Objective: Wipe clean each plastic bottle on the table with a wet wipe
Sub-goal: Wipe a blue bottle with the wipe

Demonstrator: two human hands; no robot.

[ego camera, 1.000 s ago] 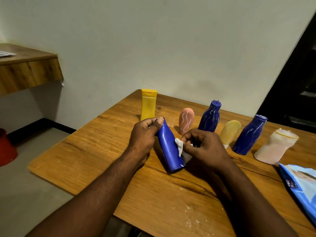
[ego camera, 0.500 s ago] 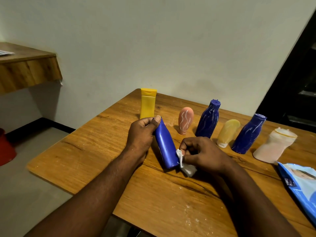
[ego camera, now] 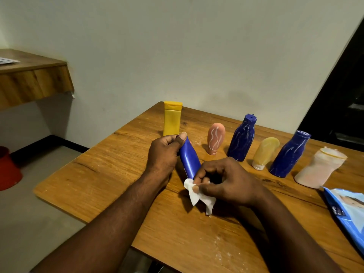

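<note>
The left hand (ego camera: 163, 154) curls round the upper end of a plain blue bottle (ego camera: 190, 160), thumb laid across its top, and holds it tilted over the wooden table (ego camera: 110, 174). The right hand (ego camera: 226, 180) pinches a crumpled white wet wipe (ego camera: 195, 196) between thumb and fingertips at the bottle's lower end (the base itself is hidden behind wipe and fingers, so I cannot tell whether it touches the wood). Behind the hands a row of bottles stands along the table: a yellow flip-cap bottle (ego camera: 172, 121) just beyond the left hand, a pink bottle (ego camera: 215, 137) with white wavy lines resting cap-down, a dark blue bottle (ego camera: 242, 137) streaked white, a pale yellow bottle (ego camera: 265, 152) cap-down, a second dark blue bottle (ego camera: 289, 154), and a whitish-pink bottle (ego camera: 319, 168) at the right end. A blue wipes pack (ego camera: 348, 209) lies at the table's right edge.
</note>
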